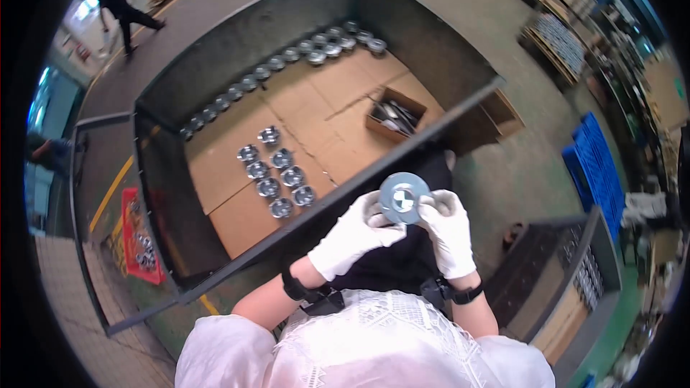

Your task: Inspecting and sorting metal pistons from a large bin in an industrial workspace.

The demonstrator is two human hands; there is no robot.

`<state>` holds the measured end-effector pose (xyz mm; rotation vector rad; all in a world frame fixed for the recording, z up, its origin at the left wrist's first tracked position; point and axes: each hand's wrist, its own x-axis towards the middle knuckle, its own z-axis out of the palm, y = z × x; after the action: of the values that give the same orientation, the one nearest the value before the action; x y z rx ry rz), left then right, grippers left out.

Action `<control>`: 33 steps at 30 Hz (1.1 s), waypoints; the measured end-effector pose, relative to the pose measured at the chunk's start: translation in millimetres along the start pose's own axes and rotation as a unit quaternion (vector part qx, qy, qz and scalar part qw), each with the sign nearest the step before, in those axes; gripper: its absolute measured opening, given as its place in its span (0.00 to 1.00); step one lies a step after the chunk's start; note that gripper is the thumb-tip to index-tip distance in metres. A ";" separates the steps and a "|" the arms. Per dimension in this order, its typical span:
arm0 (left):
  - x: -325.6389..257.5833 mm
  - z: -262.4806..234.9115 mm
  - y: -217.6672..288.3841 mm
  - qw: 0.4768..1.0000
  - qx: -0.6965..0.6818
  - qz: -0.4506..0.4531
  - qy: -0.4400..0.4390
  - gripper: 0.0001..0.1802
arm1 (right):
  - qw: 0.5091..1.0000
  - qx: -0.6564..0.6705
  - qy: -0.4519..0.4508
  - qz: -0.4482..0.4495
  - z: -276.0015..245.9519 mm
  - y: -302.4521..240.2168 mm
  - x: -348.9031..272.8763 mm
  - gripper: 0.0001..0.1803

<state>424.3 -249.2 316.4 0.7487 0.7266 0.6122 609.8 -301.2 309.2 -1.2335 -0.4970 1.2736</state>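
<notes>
Between my two white-gloved hands I hold a round grey metal part (403, 195) with a shiny centre, raised in front of my body. My left hand (357, 233) grips its left edge with the fingers curled around it. On its right edge, my right hand (447, 231) is closed with thumb and fingers. Beyond the hands stands a large dark metal bin (237, 50), lined with cardboard. Several shiny round metal parts (269, 187) lie in two short rows on the cardboard. A long line of similar parts (249, 82) runs along the bin's far wall.
A small cardboard box (385, 129) with dark items sits inside the bin at right. A red crate (134, 237) holds metal parts at left. Another metal bin (600, 259) and a blue plastic pallet (594, 172) stand to the right. A person (118, 7) walks at far left.
</notes>
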 end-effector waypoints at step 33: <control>23.4 10.9 -21.6 0.982 -0.067 -0.169 0.050 0.29 | 0.997 0.003 0.071 0.031 -35.8 18.1 -16.5 0.10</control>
<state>451.7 -249.3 296.9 0.4590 0.8732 0.3860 627.3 -333.9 286.5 -1.3327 -0.3538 1.2286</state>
